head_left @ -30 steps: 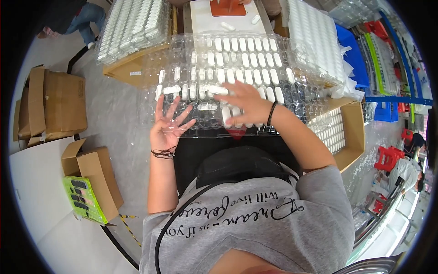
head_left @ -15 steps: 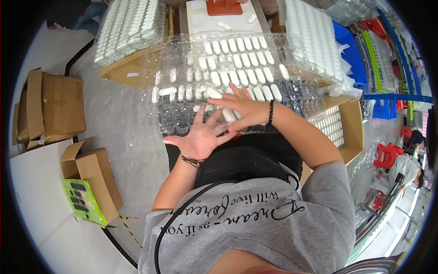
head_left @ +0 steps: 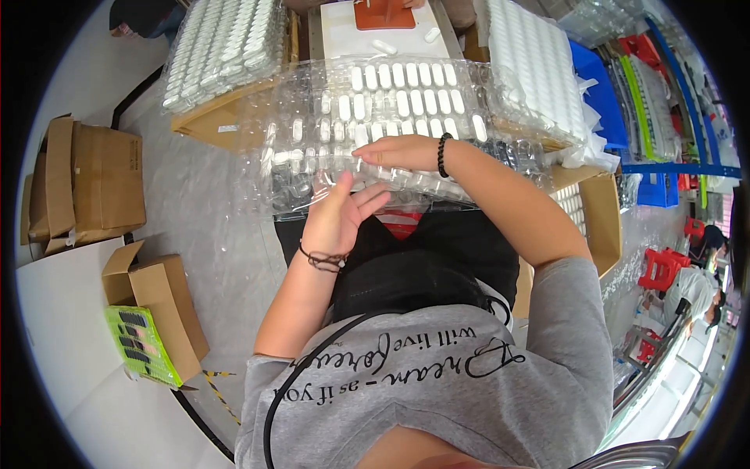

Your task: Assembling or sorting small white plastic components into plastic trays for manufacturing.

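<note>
A clear plastic blister tray (head_left: 291, 187) lies across my lap and the worktop, with rows of white oblong pieces (head_left: 412, 75) in its pockets. Several pockets toward its left side look partly filled, though glare makes them hard to read. Over the near rows my right hand (head_left: 402, 152) stretches flat, palm down, fingers pointing left and touching or just above the pieces. My left hand (head_left: 341, 211) is at the tray's near edge, thumb up and fingers apart, pointing right. Whether it touches the plastic is unclear.
Stacks of filled trays stand at the far left (head_left: 226, 55) and far right (head_left: 535, 70). Beyond my tray, loose white pieces (head_left: 383, 47) lie on a white board near an orange-red block (head_left: 384, 14) and another person's hand. Cardboard boxes (head_left: 98, 180) stand on the left floor.
My right hand has swung up and left, flattening over the near rows. My left hand has turned from a spread palm to sideways. The tray's near edge has shifted away from me.
</note>
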Tool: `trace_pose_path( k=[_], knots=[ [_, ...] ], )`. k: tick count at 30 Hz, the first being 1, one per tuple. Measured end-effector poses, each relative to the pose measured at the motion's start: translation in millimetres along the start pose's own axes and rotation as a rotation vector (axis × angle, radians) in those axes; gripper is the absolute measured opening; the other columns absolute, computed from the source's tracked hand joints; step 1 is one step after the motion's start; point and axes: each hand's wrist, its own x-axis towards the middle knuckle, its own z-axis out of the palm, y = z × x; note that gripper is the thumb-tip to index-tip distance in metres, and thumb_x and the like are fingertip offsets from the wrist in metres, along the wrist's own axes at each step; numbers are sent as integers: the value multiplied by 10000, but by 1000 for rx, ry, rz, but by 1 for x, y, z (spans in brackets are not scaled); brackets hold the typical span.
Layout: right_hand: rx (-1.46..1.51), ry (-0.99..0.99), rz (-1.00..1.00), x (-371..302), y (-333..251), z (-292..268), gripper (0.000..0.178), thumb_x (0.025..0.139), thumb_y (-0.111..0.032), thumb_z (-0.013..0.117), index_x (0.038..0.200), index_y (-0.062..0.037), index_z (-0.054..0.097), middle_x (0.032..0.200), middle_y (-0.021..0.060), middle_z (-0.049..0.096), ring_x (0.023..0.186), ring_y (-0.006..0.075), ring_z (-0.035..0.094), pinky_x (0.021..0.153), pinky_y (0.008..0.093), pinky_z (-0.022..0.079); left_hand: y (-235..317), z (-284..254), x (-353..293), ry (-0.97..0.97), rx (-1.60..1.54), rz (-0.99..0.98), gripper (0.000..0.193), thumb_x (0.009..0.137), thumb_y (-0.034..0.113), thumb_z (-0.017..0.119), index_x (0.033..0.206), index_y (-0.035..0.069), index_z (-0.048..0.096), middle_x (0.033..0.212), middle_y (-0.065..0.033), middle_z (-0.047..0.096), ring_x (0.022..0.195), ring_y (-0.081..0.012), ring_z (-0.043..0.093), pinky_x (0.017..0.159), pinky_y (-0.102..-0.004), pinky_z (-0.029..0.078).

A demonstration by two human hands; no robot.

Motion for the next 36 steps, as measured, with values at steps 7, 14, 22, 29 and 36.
trace_pose_path(
  k=[7, 14, 22, 29, 36],
  knots=[
    [94, -125, 222, 26, 17, -21, 874, 799, -766, 389, 1398, -130, 414, 1440, 198, 347, 1317, 302, 363, 1055, 420, 298, 34, 22, 21, 305, -250, -181, 945, 879, 321, 598, 1384, -82, -91, 1394, -375, 154, 1106, -522, 489, 900, -487, 521],
    [505, -151, 294, 32, 35, -39, 928, 791, -780, 409, 1393, -73, 411, 1348, 203, 468, 1146, 238, 543, 841, 318, 472, 45, 23, 44, 184, -295, -201, 866, 924, 329, 550, 1386, -81, -57, 1382, -361, 173, 1194, -576, 363, 921, -526, 499],
    [428, 14, 212, 30, 48, -48, 936, 800, -763, 417, 1371, -21, 391, 1128, 182, 592, 959, 195, 597, 844, 326, 460, 38, 9, -4, 308, -592, -339, 700, 884, 196, 540, 1382, -74, 129, 1354, -343, 266, 1165, -571, 407, 978, -568, 437],
    [457, 262, 38, -8, 30, -44, 631, 932, -542, 418, 1348, -67, 438, 1240, 91, 555, 1090, 171, 554, 875, 262, 451, 31, -22, -46, 191, -210, -66, 536, 818, 104, 532, 1314, 147, 336, 1325, -230, 380, 1138, -560, 452, 920, -584, 470],
    [273, 649, -70, -42, 79, -44, 490, 856, -434, 603, 1159, -49, 602, 1197, 103, 590, 1080, 216, 564, 947, 357, 425, 28, -43, -55, 171, -215, -68, 553, 830, 98, 506, 1349, 183, 332, 1361, -214, 372, 1157, -548, 447, 928, -586, 460]
  ],
)
